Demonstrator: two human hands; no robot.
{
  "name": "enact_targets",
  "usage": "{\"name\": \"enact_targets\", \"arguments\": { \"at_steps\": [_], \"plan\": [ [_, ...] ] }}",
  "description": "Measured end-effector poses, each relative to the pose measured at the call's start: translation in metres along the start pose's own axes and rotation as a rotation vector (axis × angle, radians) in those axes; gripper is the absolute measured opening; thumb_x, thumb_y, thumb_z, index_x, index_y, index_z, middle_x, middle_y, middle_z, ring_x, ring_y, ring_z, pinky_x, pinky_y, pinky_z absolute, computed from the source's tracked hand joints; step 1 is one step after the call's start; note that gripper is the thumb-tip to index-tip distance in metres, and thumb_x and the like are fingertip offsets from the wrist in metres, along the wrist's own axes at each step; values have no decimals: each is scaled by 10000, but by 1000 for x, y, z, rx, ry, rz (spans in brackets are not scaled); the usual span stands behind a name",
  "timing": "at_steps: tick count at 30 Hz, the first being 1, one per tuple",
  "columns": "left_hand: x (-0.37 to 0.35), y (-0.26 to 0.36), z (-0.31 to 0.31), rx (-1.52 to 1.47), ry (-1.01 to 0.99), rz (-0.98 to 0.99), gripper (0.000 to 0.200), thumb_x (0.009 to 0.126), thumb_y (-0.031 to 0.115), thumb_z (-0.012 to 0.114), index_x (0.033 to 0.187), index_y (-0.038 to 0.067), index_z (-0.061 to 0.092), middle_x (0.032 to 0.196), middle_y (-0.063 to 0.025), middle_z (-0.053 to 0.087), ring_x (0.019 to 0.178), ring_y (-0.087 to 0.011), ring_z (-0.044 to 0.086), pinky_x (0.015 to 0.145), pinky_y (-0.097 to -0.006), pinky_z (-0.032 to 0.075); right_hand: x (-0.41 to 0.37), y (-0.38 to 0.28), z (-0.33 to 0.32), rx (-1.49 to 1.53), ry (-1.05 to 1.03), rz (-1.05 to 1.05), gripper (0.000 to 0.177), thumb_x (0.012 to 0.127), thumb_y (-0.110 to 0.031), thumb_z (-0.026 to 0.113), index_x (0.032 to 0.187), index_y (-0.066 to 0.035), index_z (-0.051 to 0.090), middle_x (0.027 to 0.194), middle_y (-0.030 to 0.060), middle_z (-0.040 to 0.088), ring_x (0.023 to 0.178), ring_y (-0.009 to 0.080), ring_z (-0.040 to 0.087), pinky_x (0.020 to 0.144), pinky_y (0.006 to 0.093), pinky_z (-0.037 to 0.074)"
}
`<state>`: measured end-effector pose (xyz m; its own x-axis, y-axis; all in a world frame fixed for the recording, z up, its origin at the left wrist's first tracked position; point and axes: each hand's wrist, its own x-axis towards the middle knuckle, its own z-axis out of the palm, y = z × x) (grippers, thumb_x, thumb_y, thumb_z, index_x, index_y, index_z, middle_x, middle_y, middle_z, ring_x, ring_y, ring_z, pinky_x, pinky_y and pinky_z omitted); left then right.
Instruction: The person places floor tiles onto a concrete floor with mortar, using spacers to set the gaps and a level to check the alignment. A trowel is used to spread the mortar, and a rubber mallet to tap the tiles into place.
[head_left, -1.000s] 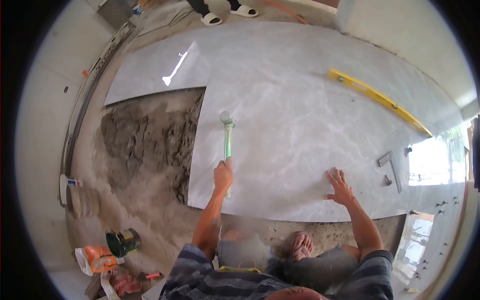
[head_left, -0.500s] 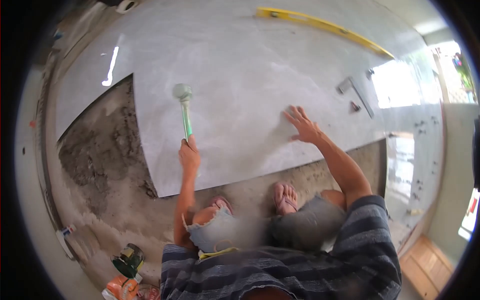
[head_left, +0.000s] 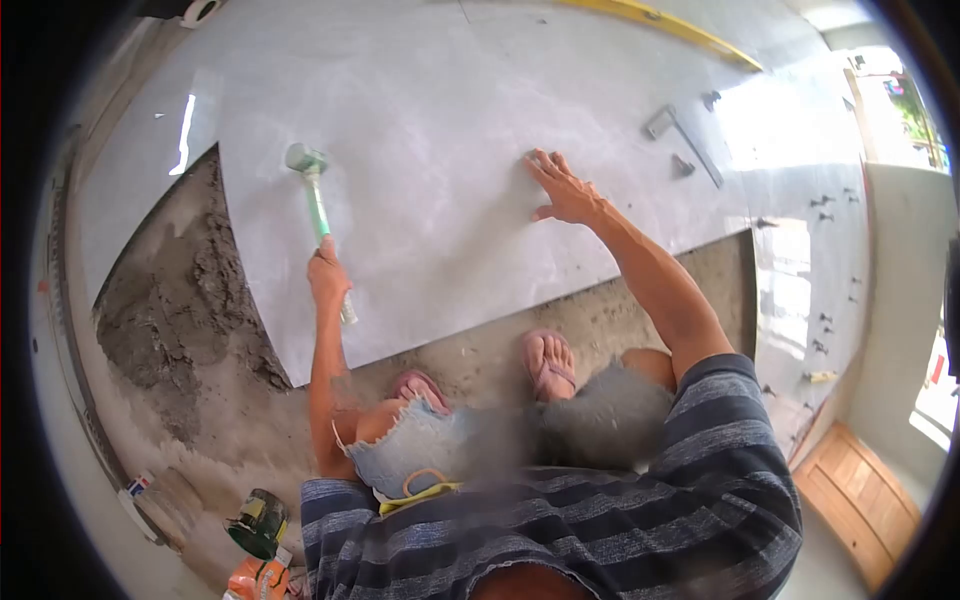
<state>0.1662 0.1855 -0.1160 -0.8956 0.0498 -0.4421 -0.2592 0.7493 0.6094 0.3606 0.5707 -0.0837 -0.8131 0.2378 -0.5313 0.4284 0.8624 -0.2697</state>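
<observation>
Grey, marble-patterned tiling covers most of the floor in view. One large tile (head_left: 450, 230) lies directly ahead of the crouching person, its near and left edges bordered by bare ground.

We record a rubber mallet (head_left: 318, 205) with a green handle and a pale head. It is over the left part of that tile, head pointing away from the person. We cannot tell whether the head touches the surface. The left hand (head_left: 328, 275) is closed round the lower handle, with a short stub showing below the fist. The right hand (head_left: 562, 190) lies flat on the tile, fingers spread, holding nothing.

In our judgement the mallet is light and stiff and is best gripped low on the handle, as it is now. The tile looks heavy, rigid, glossy and brittle at its corners, so it is best pressed with a flat palm or lifted by its edges.

Rough grey mortar (head_left: 170, 300) lies just beside the tile's left edge. Two sandalled feet (head_left: 548, 362) stand on the sandy strip at its near edge. A metal square (head_left: 683, 135) and a yellow level (head_left: 660, 22) lie on the tiles well beyond the right hand. A green can (head_left: 258, 520) sits near the left elbow.
</observation>
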Motion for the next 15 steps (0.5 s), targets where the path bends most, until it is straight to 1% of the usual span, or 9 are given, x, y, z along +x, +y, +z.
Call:
{"name": "enact_targets", "arguments": {
  "at_steps": [1, 2, 3, 4, 6, 9, 10, 12, 15],
  "plan": [
    [11, -27, 9, 93, -16, 61, 654, 973, 547, 375, 912, -64, 598, 700, -230, 591, 656, -395, 611, 575, -466, 497, 9, 1, 15, -48, -10, -58, 1106, 667, -390, 834, 1520, -215, 151, 1598, 62, 49, 1461, 312, 90, 966, 642, 425],
    [38, -47, 13, 166, 6, 136, 660, 974, 550, 367, 914, -65, 600, 715, -247, 599, 711, -427, 609, 636, -494, 495, 44, 5, 29, -115, 17, -135, 1142, 653, -415, 839, 1521, -187, 133, 1597, 75, 44, 1462, 314, 87, 966, 653, 415],
    [44, -41, 11, 125, 53, 139, 657, 975, 546, 366, 908, -65, 598, 741, -258, 604, 740, -457, 588, 678, -508, 480, 85, 2, 15, -192, 66, -204, 1180, 638, -439, 845, 1522, -158, 114, 1597, 89, 38, 1462, 315, 85, 966, 663, 406],
    [39, -34, 13, 96, 81, 132, 654, 977, 543, 365, 903, -65, 597, 767, -268, 610, 769, -487, 566, 720, -523, 466, 104, -16, -16, -184, 82, -149, 1225, 615, -455, 854, 1522, -143, 92, 1596, 96, 35, 1463, 312, 85, 965, 671, 399],
    [24, -15, -4, 95, 95, 81, 617, 975, 533, 381, 900, -40, 599, 731, -228, 601, 664, -399, 589, 635, -468, 491, 101, -60, -46, -114, 15, -18, 1316, 568, -488, 873, 1520, -111, 46, 1596, 112, 27, 1464, 305, 87, 962, 686, 385],
    [-3, 43, -39, -47, 4, -76, 545, 977, 493, 396, 918, -11, 593, 679, -157, 556, 571, -253, 569, 540, -382, 481, 150, -57, -70, -80, 0, 97, 1364, 539, -498, 884, 1520, -108, 20, 1598, 103, 26, 1467, 288, 87, 950, 696, 384],
    [-3, 49, -45, -110, 84, -59, 521, 977, 476, 403, 920, -7, 590, 666, -133, 536, 551, -217, 551, 514, -359, 466, 162, -52, -76, -68, 22, 112, 1390, 508, -503, 893, 1521, -113, 25, 1599, 98, 33, 1469, 277, 87, 951, 684, 393],
    [-2, 52, -49, -236, 233, -36, 475, 976, 442, 416, 925, 0, 583, 640, -87, 495, 511, -145, 515, 460, -313, 437, 180, -46, -88, -61, 23, 99, 1380, 515, -493, 893, 1521, -113, 28, 1599, 97, 40, 1469, 277, 87, 947, 680, 399],
    [14, 54, -35, -569, 437, 137, 463, 973, 422, 427, 907, -12, 575, 628, -75, 484, 496, -168, 501, 450, -329, 424, 189, -37, -97, -72, 19, 95, 1362, 528, -473, 891, 1521, -112, 31, 1599, 91, 51, 1468, 276, 90, 945, 678, 402]
  ]
}}
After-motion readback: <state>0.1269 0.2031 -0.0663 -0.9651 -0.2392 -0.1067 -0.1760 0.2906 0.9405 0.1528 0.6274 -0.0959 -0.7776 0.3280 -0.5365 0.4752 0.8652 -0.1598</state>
